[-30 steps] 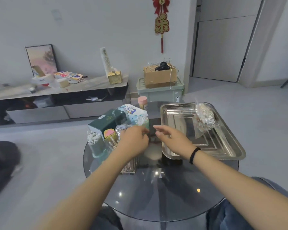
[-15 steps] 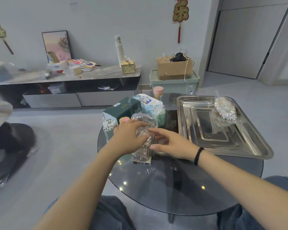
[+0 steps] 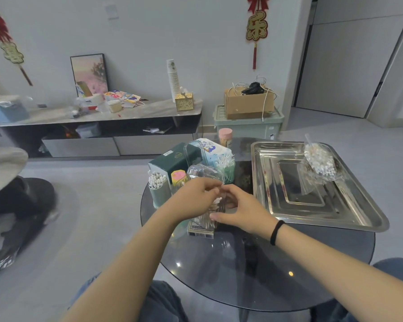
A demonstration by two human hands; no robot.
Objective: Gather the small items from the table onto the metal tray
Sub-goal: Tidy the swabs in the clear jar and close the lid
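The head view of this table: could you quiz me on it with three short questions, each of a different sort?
1. True or false: the bag of swabs lies on the tray.
2. Multiple choice: what do the left hand and the right hand both hold? A the green box; B the clear jar; C the pink-lidded tube.
3. Fill in: the tray sits on the ___ side of the glass table, as the person sees it.

Key: 1 true. 2 B. 3 right.
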